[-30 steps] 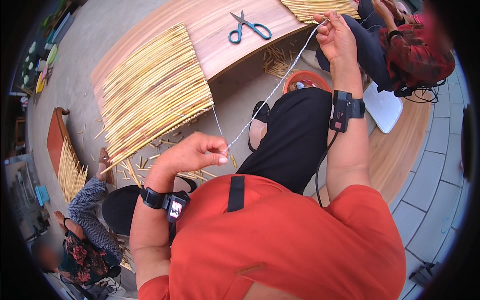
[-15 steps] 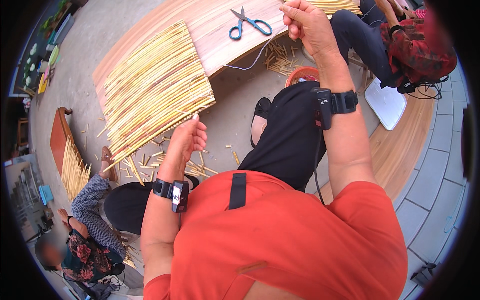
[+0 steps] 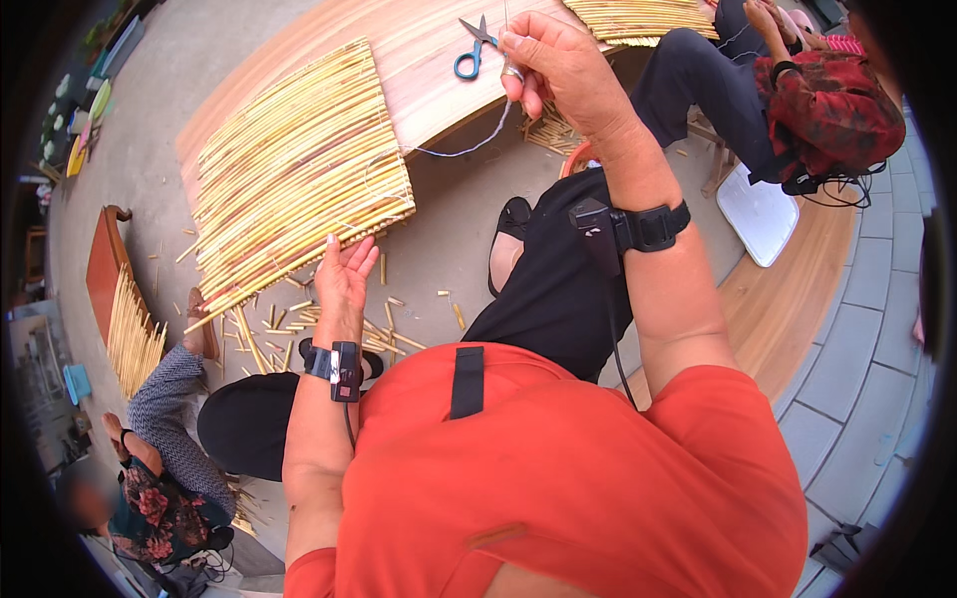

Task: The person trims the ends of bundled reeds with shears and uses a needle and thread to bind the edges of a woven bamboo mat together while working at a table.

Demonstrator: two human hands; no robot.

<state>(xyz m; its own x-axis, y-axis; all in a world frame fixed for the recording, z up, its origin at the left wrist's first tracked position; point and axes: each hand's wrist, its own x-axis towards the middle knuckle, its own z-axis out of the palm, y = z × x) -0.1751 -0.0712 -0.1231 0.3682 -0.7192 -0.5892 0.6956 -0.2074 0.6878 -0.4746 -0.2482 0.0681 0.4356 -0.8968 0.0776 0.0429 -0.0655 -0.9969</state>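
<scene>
A mat of yellow reed stalks (image 3: 299,169), stitched side by side, lies on the wooden table and juts over its near edge. My left hand (image 3: 346,274) is at the mat's near edge, palm up and fingers apart, with the fingertips touching the outermost stalks. Raised over the table's edge, my right hand (image 3: 558,75) pinches a thin needle (image 3: 506,14) and wears a metal ring (image 3: 512,72) on one finger. Pale thread (image 3: 464,153) sags from this hand to the mat's right side. Scissors (image 3: 477,48) with blue-green handles lie beside my right hand, which partly covers them.
Cut reed pieces (image 3: 289,321) litter the floor below the mat. A co-worker in a dark red top (image 3: 832,110) sits at right near another reed mat (image 3: 648,20). Another person (image 3: 164,508) sits at lower left. A white tray (image 3: 758,214) rests on the wooden bench (image 3: 788,289).
My right hand has moved left and slightly nearer, beside the scissors. My left hand has slid left along the mat's edge and its fingers have spread, palm up.
</scene>
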